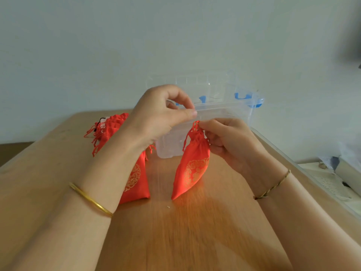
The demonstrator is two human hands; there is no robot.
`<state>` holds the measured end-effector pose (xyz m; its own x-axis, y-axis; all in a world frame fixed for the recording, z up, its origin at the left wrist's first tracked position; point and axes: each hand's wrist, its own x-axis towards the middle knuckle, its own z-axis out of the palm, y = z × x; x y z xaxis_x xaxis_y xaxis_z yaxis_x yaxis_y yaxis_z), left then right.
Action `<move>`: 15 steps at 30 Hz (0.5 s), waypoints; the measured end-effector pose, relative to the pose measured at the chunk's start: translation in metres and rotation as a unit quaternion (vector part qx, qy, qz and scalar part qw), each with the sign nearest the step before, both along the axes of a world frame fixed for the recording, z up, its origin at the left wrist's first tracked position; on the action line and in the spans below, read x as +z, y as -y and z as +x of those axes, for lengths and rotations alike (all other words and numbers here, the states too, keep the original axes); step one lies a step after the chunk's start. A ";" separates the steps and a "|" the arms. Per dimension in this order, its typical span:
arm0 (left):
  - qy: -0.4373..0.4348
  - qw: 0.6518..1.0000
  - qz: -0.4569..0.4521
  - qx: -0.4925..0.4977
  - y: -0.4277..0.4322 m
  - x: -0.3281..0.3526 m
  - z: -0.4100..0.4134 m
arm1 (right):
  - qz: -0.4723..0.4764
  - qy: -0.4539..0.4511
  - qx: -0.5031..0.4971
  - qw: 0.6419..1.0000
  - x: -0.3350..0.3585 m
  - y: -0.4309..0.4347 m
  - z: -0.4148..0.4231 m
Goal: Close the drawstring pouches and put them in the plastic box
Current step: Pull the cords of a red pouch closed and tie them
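Partly behind left forearm (97,184), second pouch (137,178).

One camera, worn on your head, faces forward and down, close above your left hand (156,118) and right hand (228,141) at the table (195,231), wall (175,36) beyond.

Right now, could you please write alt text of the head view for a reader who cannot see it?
A person's right hand pinches the gathered neck of a red pouch standing on a table, while the left hand hovers above its cords, thumb and forefinger together. A clear plastic box sits behind; more red pouches lie left.
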<state>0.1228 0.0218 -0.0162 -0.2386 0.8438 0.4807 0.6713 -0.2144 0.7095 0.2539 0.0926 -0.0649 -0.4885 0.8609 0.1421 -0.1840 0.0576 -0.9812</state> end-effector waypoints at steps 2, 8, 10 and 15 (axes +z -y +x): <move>-0.080 0.997 -0.007 0.005 0.001 -0.001 0.007 | -0.032 -0.023 0.011 0.999 0.002 0.001 0.000; -0.169 0.984 0.012 0.053 -0.002 -0.007 0.014 | -0.074 -0.044 0.009 0.996 0.003 -0.001 0.001; -0.180 0.982 0.022 0.059 -0.003 -0.007 0.015 | -0.091 -0.053 0.019 0.994 0.004 -0.001 0.001; -0.199 0.977 0.033 0.069 -0.002 -0.007 0.015 | -0.131 -0.081 0.043 0.987 0.006 -0.001 0.003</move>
